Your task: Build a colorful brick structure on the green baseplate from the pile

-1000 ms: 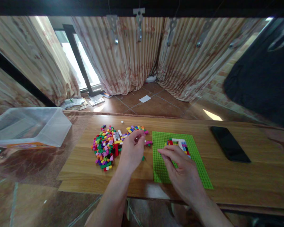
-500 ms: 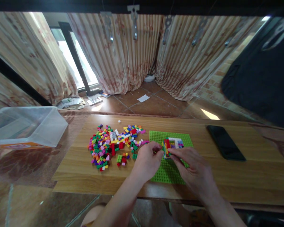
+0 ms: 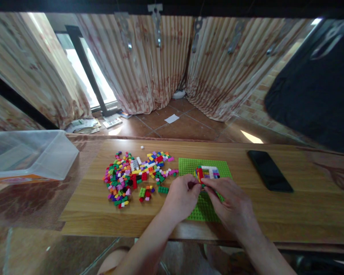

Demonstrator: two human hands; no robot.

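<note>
A green studded baseplate (image 3: 205,212) lies on the wooden table, partly under my hands. On it stands a low structure of toy bricks (image 3: 210,170), with red and yellow pieces at its left side and white ones along the back. My left hand (image 3: 183,195) is closed in a pinch at the near left corner of this structure. From the other side my right hand (image 3: 232,200) comes in, thumb and forefinger pinched at the same corner. The fingertips nearly touch. Whatever small piece lies between them is hidden by the fingers.
Left of the baseplate spreads a pile of loose colourful bricks (image 3: 122,177), with a dark green brick (image 3: 163,190) nearest my left hand. A black phone (image 3: 269,170) lies at the right. A clear plastic box (image 3: 50,152) stands beyond the table's left end.
My hands have drawn closer together at the structure's near left corner, the left fingertips now almost meeting the right ones. The whole view has shifted slightly.
</note>
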